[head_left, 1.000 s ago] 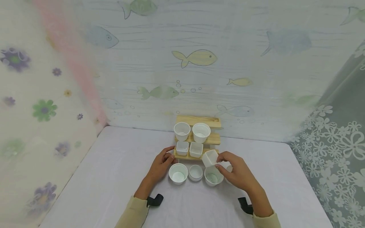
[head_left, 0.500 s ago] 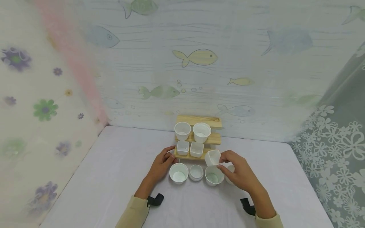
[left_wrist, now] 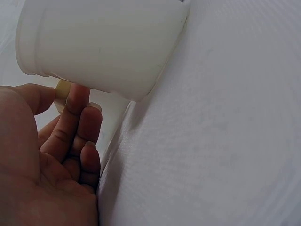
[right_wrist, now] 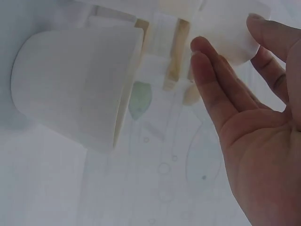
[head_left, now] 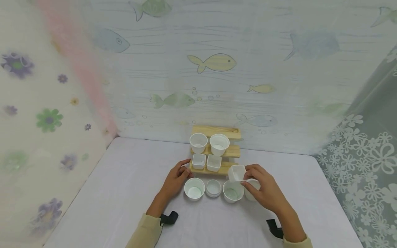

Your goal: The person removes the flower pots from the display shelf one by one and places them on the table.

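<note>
My left hand (head_left: 174, 181) pinches the left end of a tiered wooden rack (head_left: 227, 169); in the left wrist view a round cup hides most of that wooden end (left_wrist: 61, 94). My right hand (head_left: 266, 191) holds a small white square cup (head_left: 236, 173) by its side, between thumb and fingers. This cup is raised in front of the lowest step's right end, above the table row. Two similar square cups (head_left: 199, 161) stand on the lowest step. On the middle step are two white round cups (head_left: 219, 144).
In front of the rack stand a white round cup (head_left: 194, 189), a low round container (head_left: 213, 188) and another round cup (head_left: 233, 193). A further round cup (head_left: 250, 191) is partly hidden by my right hand. Behind the rack rises a fish-patterned wall (head_left: 173, 75).
My right hand has carried the square cup to the right, away from the two on the lowest step, and the cup's tilt has changed. My left hand stays at the rack.
</note>
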`<state>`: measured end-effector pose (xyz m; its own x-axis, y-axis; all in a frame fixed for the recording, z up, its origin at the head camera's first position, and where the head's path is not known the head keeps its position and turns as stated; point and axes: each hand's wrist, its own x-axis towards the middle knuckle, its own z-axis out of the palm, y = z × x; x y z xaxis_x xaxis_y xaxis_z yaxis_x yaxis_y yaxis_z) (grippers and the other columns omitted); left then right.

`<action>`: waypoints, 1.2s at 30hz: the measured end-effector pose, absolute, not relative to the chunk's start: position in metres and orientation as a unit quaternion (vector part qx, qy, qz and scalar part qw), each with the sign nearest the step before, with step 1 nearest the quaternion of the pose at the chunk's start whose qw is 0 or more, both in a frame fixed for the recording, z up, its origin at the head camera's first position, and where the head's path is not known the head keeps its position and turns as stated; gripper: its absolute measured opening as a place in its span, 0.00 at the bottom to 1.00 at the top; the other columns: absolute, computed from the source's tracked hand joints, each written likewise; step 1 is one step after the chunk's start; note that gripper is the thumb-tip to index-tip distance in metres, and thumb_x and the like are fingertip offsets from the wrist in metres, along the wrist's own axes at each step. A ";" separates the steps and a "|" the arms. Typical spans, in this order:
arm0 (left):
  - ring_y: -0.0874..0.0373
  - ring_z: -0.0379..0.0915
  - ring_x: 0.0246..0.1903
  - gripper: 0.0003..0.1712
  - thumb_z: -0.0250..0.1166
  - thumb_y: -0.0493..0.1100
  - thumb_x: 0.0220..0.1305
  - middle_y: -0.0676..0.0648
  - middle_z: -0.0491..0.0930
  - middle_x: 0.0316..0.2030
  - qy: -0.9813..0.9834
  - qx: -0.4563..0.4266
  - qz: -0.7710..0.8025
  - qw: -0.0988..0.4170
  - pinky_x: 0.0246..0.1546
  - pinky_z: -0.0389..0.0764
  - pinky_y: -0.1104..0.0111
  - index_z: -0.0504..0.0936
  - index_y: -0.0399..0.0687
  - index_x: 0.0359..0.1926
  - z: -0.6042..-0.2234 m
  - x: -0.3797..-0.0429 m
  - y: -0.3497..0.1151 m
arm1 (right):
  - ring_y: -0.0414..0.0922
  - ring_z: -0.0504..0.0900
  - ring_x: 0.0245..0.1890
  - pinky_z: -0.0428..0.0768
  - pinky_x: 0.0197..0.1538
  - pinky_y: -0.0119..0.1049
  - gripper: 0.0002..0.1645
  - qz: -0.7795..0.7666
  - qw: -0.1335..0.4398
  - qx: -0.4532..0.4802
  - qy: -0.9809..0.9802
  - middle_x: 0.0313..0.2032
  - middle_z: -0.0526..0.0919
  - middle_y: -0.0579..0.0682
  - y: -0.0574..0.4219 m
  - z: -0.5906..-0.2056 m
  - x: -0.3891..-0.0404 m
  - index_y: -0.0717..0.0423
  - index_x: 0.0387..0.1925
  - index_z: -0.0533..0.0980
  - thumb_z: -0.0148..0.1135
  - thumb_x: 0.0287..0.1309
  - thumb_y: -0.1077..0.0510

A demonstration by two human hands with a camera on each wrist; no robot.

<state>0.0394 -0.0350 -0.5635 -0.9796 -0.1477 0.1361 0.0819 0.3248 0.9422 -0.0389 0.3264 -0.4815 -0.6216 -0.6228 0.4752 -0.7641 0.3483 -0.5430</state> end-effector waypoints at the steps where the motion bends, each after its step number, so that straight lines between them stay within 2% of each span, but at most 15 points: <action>1: 0.57 0.84 0.41 0.25 0.58 0.44 0.82 0.51 0.88 0.36 -0.807 0.018 -0.581 0.101 0.53 0.78 0.68 0.71 0.54 0.76 -0.563 0.039 -0.035 | 0.42 0.85 0.51 0.82 0.56 0.32 0.18 0.378 0.094 0.421 -0.819 0.56 0.83 0.47 0.327 -0.481 -0.038 0.43 0.40 0.78 0.78 0.59 0.65; 6: 0.56 0.84 0.40 0.25 0.58 0.44 0.82 0.50 0.87 0.35 -0.806 0.016 -0.583 0.101 0.52 0.78 0.67 0.72 0.54 0.75 -0.562 0.040 -0.034 | 0.44 0.86 0.53 0.85 0.55 0.43 0.18 0.369 0.092 0.400 -0.834 0.61 0.82 0.48 0.331 -0.480 -0.036 0.41 0.40 0.78 0.79 0.59 0.64; 8: 0.57 0.83 0.40 0.24 0.58 0.44 0.83 0.50 0.87 0.35 -0.806 0.020 -0.584 0.097 0.52 0.78 0.67 0.72 0.57 0.75 -0.562 0.040 -0.034 | 0.44 0.86 0.52 0.86 0.54 0.43 0.19 0.368 0.094 0.396 -0.836 0.62 0.81 0.47 0.334 -0.481 -0.035 0.41 0.39 0.78 0.79 0.59 0.64; 12: 0.56 0.84 0.40 0.24 0.58 0.44 0.83 0.50 0.87 0.35 -0.804 0.022 -0.586 0.093 0.53 0.78 0.66 0.72 0.58 0.75 -0.562 0.040 -0.034 | 0.43 0.86 0.50 0.83 0.55 0.33 0.20 0.366 0.108 0.396 -0.835 0.62 0.81 0.46 0.339 -0.481 -0.035 0.40 0.39 0.78 0.80 0.57 0.64; 17: 0.56 0.84 0.40 0.25 0.58 0.43 0.83 0.50 0.88 0.36 -0.804 0.016 -0.586 0.101 0.52 0.79 0.67 0.71 0.54 0.75 -0.562 0.041 -0.034 | 0.42 0.86 0.49 0.77 0.56 0.20 0.22 0.374 0.117 0.397 -0.830 0.61 0.81 0.46 0.343 -0.480 -0.036 0.40 0.38 0.78 0.81 0.55 0.66; 29: 0.56 0.84 0.41 0.25 0.58 0.45 0.83 0.50 0.87 0.36 -0.804 0.005 -0.588 0.086 0.53 0.78 0.67 0.71 0.58 0.75 -0.565 0.020 -0.049 | 0.51 0.84 0.56 0.74 0.56 0.17 0.20 0.386 0.123 0.372 -0.835 0.59 0.82 0.47 0.338 -0.479 -0.041 0.41 0.37 0.78 0.81 0.55 0.64; 36: 0.57 0.84 0.40 0.25 0.58 0.43 0.82 0.50 0.88 0.35 -0.807 -0.011 -0.584 0.085 0.52 0.79 0.67 0.71 0.53 0.76 -0.563 0.002 -0.062 | 0.53 0.84 0.56 0.73 0.56 0.15 0.21 0.381 0.135 0.351 -0.845 0.59 0.83 0.46 0.335 -0.478 -0.044 0.41 0.37 0.78 0.82 0.53 0.65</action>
